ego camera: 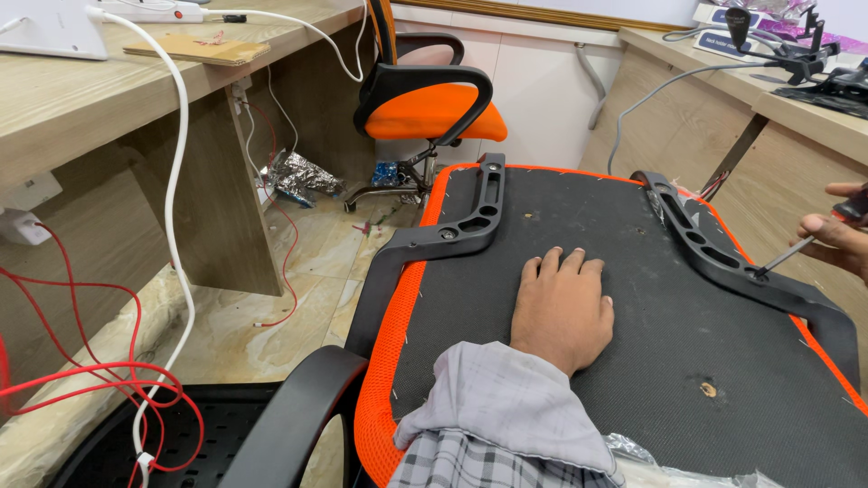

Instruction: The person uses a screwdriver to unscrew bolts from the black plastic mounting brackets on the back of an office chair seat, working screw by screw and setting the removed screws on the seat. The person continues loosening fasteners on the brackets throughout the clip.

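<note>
Flat and empty, the left hand's grip [562, 312] lies with fingers spread, palm pressed on the black fabric underside of an upturned chair seat [633, 361], while the right hand [836, 237], at the frame's right edge, is closed around the handle of a screwdriver [796, 251] whose tip meets the right armrest bracket [723, 262] at what looks like a screw hole. In the head camera's single view, the seat lies upside down in front of the person, its orange rim [384, 361] running round a dark panel dotted with staples; a second black bracket [452, 235] crosses the left corner. Judged from its build, the seat is stiff and moderately heavy, padded at the edges but rigid across the base, and the fabric gives a palm good friction; the moulded brackets, with their open slots, look like the firmest places to take hold, as does the rim. The slim screwdriver could slip off a screw head if tilted. Room is tight on the right, where a wooden table [796, 136] stands close to the seat's edge, and on the left another table [117, 99] trails white and red cables [90, 361] to the floor. An orange office chair [425, 108] stands beyond, with marble floor [307, 262] open between.
</note>
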